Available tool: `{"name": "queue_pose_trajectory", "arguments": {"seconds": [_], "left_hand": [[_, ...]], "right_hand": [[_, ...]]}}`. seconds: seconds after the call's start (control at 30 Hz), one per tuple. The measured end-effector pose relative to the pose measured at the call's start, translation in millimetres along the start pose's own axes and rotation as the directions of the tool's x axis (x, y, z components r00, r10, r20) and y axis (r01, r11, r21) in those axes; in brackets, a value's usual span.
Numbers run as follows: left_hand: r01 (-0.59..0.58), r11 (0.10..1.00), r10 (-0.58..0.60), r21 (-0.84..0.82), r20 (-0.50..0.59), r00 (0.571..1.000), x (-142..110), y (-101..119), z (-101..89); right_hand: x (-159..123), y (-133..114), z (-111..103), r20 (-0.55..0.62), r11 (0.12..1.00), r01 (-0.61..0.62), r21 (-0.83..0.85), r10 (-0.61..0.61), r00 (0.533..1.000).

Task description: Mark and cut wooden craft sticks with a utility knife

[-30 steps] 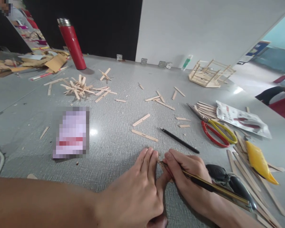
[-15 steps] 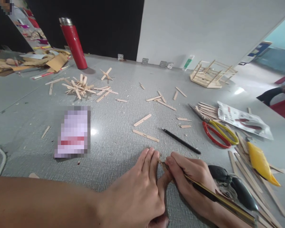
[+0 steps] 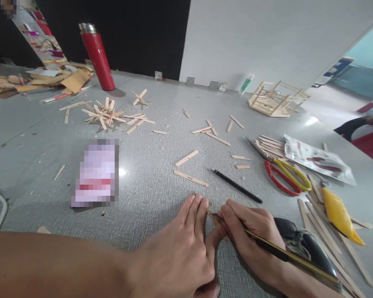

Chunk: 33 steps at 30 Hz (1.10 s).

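Observation:
My left hand [image 3: 183,244] lies on the grey table [image 3: 149,174] with its fingers pressed together, pinning down a small wooden stick piece [image 3: 209,204] that is mostly hidden under the fingertips. My right hand [image 3: 251,236] is closed round a long yellow-and-black utility knife [image 3: 286,256]. The knife's tip touches the wood right beside my left fingertips. Both hands sit near the table's front edge, touching each other.
Loose wooden sticks [image 3: 191,178] lie ahead, with a pile of them [image 3: 104,114] at the back left. A black pen [image 3: 236,185], red-and-yellow scissors [image 3: 286,176], a yellow glue tube [image 3: 338,215], a plastic packet [image 3: 317,159], a stick frame model [image 3: 275,99] and a red flask [image 3: 96,56] stand around.
The hands have barely moved. The view has shifted slightly, and the knife tip stays against the wood by my left fingertips.

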<state>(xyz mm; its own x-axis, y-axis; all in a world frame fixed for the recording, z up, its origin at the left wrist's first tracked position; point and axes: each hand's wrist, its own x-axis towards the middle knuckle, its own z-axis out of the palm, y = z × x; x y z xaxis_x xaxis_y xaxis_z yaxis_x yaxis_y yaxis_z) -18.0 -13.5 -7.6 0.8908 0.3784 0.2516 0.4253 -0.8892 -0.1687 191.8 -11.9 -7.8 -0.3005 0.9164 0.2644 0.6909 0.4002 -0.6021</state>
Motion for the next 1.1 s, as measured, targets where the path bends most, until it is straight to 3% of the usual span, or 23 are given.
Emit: {"name": "queue_pose_trajectory", "arguments": {"seconds": [0.43, 0.8, 0.97, 1.1], "left_hand": [[0.027, 1.0, -0.027, -0.006, -0.004, 1.0, 1.6, 2.5, 1.9], [0.025, 0.999, -0.027, -0.036, -0.038, 0.999, -1.0, -3.4, 0.0], [0.01, 0.999, -0.006, 0.036, -0.1, 0.995, -0.9, -1.7, -1.1], [0.091, 0.99, -0.071, 0.111, -0.167, 0.983, -4.6, 8.7, 1.8]], "right_hand": [[-6.2, -11.1, -8.4, 0.004, 0.964, -0.229, 0.132, 0.231, 0.973], [5.0, -8.4, -6.4, -0.031, 0.947, -0.284, 0.147, 0.292, 0.956], [-0.6, -7.9, -11.0, -0.101, 0.874, -0.375, 0.309, 0.422, 0.901], [-6.1, -3.3, -15.3, -0.093, 0.82, -0.441, 0.365, 0.504, 0.859]]}}
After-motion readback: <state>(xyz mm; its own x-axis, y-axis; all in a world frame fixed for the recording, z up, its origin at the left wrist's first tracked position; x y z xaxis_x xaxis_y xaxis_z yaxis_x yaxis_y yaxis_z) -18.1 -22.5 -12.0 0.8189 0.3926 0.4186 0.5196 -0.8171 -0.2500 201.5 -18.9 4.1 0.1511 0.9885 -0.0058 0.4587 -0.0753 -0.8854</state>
